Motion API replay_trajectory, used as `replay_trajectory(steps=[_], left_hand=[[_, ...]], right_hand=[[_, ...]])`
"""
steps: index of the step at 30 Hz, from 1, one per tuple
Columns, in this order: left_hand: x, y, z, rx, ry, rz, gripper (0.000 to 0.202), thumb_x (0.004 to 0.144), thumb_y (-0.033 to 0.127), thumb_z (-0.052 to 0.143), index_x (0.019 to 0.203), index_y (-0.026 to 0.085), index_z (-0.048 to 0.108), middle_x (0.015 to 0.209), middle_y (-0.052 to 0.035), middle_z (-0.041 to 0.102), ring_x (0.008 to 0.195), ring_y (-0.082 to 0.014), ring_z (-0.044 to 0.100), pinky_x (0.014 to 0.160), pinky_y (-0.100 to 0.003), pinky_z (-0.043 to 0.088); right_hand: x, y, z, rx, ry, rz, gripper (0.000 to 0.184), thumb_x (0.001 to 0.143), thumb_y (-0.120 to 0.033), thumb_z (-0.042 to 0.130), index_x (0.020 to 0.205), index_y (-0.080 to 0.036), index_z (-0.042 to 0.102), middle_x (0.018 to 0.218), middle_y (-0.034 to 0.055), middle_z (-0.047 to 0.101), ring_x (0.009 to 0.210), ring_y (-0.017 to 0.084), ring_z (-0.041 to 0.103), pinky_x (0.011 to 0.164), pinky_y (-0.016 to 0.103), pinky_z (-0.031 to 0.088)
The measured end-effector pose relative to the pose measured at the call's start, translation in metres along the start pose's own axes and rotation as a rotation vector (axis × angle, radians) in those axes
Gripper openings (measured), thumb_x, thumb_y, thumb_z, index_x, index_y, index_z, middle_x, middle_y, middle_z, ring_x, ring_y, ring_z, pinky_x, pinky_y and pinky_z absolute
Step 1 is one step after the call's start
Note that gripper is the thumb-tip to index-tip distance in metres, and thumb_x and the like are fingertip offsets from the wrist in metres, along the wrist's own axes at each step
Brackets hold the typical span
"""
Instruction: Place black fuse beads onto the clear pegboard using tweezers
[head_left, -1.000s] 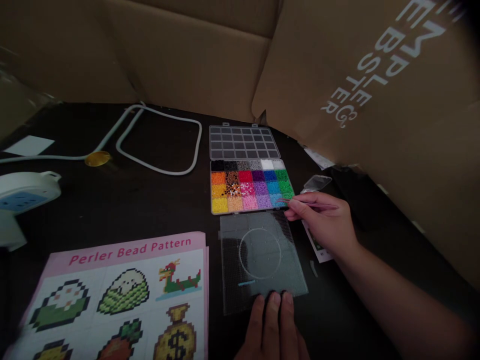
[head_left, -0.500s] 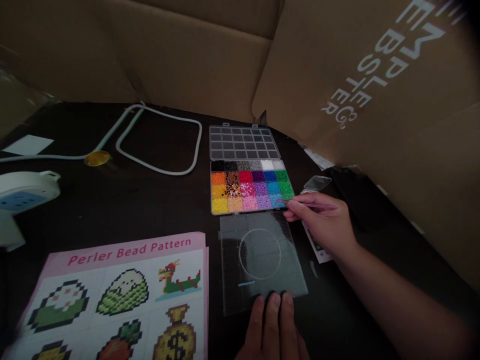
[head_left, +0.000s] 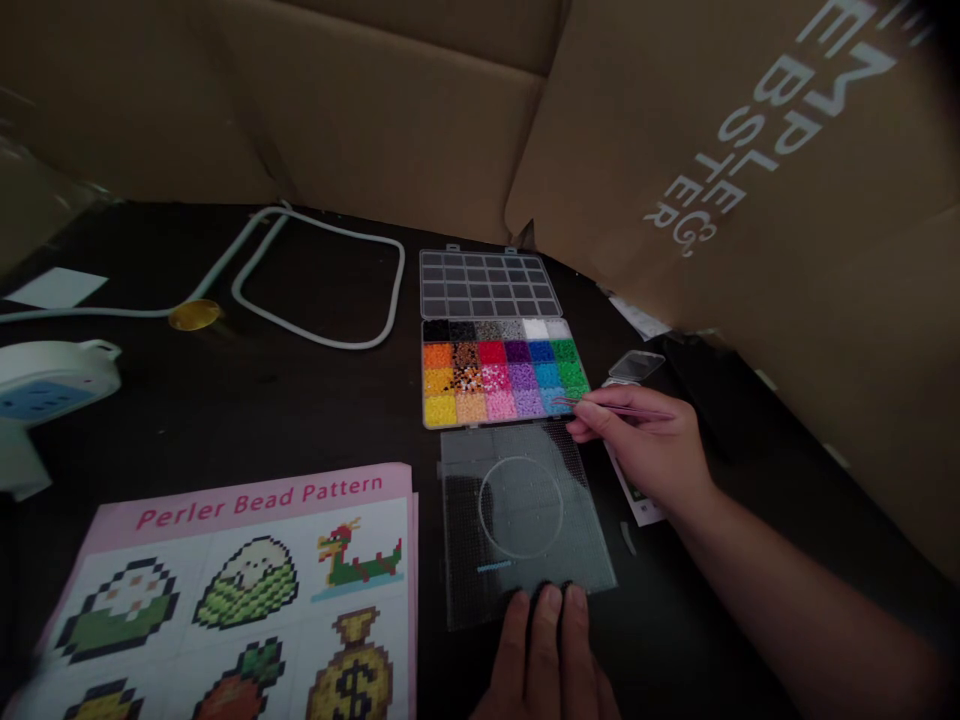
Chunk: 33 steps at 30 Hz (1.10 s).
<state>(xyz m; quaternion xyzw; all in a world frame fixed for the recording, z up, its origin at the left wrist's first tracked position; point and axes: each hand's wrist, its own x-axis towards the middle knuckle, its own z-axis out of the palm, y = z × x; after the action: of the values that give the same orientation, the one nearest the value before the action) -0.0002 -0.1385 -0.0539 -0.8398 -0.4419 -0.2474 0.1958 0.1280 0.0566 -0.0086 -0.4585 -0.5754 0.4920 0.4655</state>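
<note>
Pinched in my right hand point(head_left: 649, 445) is a pair of pink tweezers point(head_left: 626, 410). Their tips reach into the light blue compartment at the near right of the bead box point(head_left: 501, 372); whether a bead is between them is too small to tell. My left hand point(head_left: 547, 650) lies with fingers stretched out on the near edge of a clear pegboard point(head_left: 457, 480). A short row of light blue beads point(head_left: 493, 567) sits on the board below its circle outline.
A Perler Bead Pattern sheet point(head_left: 255, 505) lies at the left. Behind the box its lid point(head_left: 487, 285) is folded back. A grey cable point(head_left: 315, 345) and a white power strip point(head_left: 60, 380) are at far left. Cardboard walls point(head_left: 375, 120) stand behind. A small clear case point(head_left: 636, 366) is at right.
</note>
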Motion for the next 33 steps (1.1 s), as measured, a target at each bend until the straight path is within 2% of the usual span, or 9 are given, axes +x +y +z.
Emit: replay_trajectory(steps=[4,13,22,26,29,33], left_hand=[[0.0007,0.0003,-0.0004,-0.007,0.006,-0.006,0.009,0.089,0.019,0.055,0.094,0.014,0.062,0.104,-0.0076,0.074,0.091,-0.0211,0.071,0.080,-0.035,0.056],[0.0028,-0.0003,-0.0008,-0.005,0.003,-0.011,0.010,0.091,0.023,0.058,0.093,0.014,0.061,0.103,-0.0072,0.075,0.089,-0.0206,0.072,0.079,-0.034,0.056],[0.0051,-0.0009,-0.0024,0.005,0.020,-0.016,0.015,0.090,0.013,0.047,0.092,0.014,0.063,0.100,-0.0060,0.075,0.087,-0.0198,0.072,0.076,-0.034,0.056],[0.0021,0.0004,-0.0011,-0.001,0.014,-0.018,0.010,0.090,0.021,0.056,0.091,0.014,0.063,0.103,-0.0077,0.075,0.089,-0.0208,0.072,0.079,-0.035,0.056],[0.0008,0.0012,-0.0001,-0.008,0.003,-0.019,0.014,0.090,0.028,0.062,0.093,0.015,0.063,0.107,-0.0083,0.074,0.091,-0.0206,0.071,0.082,-0.034,0.055],[0.0017,0.0014,-0.0005,-0.004,0.015,-0.029,0.014,0.091,0.029,0.061,0.092,0.014,0.063,0.105,-0.0078,0.074,0.090,-0.0201,0.072,0.081,-0.034,0.056]], right_hand=[[-0.0003,0.0001,-0.0005,0.001,-0.012,-0.011,0.005,0.075,-0.021,0.080,0.079,-0.020,0.077,0.065,0.0009,0.074,0.058,0.014,0.073,0.058,0.021,0.065],[-0.0012,0.0011,-0.0008,0.005,-0.016,-0.009,0.005,0.076,-0.020,0.079,0.081,-0.021,0.077,0.066,0.0006,0.074,0.058,0.013,0.073,0.058,0.020,0.065],[-0.0007,0.0005,-0.0001,-0.001,-0.008,-0.012,0.006,0.075,-0.021,0.080,0.080,-0.020,0.077,0.065,0.0009,0.074,0.057,0.014,0.073,0.057,0.022,0.065],[-0.0012,0.0000,0.0004,-0.001,-0.011,-0.018,0.006,0.075,-0.020,0.080,0.080,-0.020,0.077,0.066,0.0008,0.074,0.057,0.014,0.073,0.057,0.021,0.065],[-0.0008,0.0001,0.0006,-0.008,-0.010,-0.013,0.005,0.076,-0.021,0.080,0.080,-0.021,0.077,0.066,0.0008,0.074,0.058,0.014,0.073,0.057,0.021,0.065],[-0.0003,0.0007,0.0008,-0.011,-0.001,-0.006,0.006,0.075,-0.022,0.080,0.080,-0.020,0.077,0.065,0.0009,0.074,0.057,0.014,0.073,0.057,0.022,0.065]])
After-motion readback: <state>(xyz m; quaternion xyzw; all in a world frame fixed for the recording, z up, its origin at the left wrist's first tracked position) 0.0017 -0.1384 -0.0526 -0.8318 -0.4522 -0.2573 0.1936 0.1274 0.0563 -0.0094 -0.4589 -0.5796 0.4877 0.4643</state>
